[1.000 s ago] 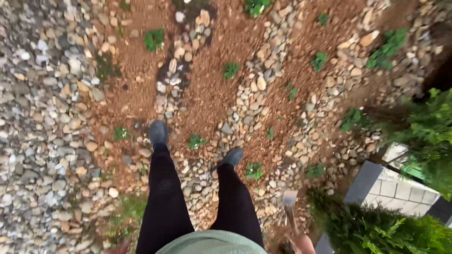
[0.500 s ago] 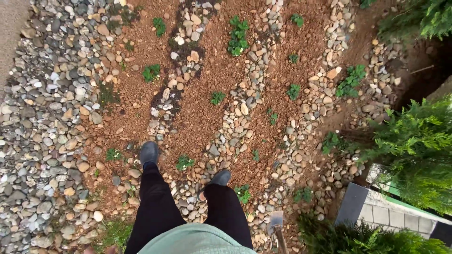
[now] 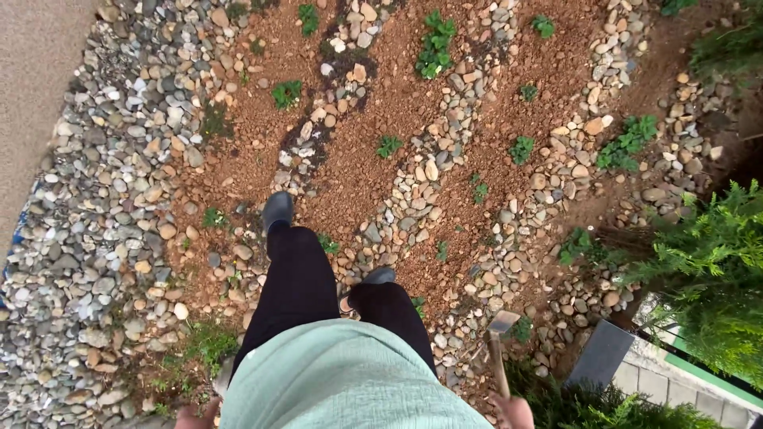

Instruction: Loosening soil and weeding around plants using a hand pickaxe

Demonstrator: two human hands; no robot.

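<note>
Only the top of my right hand (image 3: pixel 518 412) shows at the bottom edge. It is closed on the wooden handle of a small hoe (image 3: pixel 498 357), whose grey metal blade hangs just above the pebbles beside my right leg. A sliver of my left hand (image 3: pixel 194 415) appears at the bottom left by my green shirt hem, with its fingers hidden. My legs in black trousers stand on red soil, the left shoe (image 3: pixel 277 210) forward and the right shoe (image 3: pixel 378 276) behind it.
Rows of pebbles (image 3: pixel 413 187) run through the red soil between small green seedlings (image 3: pixel 435 44). A wide pebble band (image 3: pixel 87 238) lies to the left beside a paved strip (image 3: pixel 32 95). Conifer shrubs (image 3: pixel 707 278) and a dark paving slab (image 3: pixel 602 353) stand at the right.
I have stepped forward, my left foot now ahead. The view has tipped down, so my shirt fills more of the bottom. The hoe has stayed at my right side and both hands now show.
</note>
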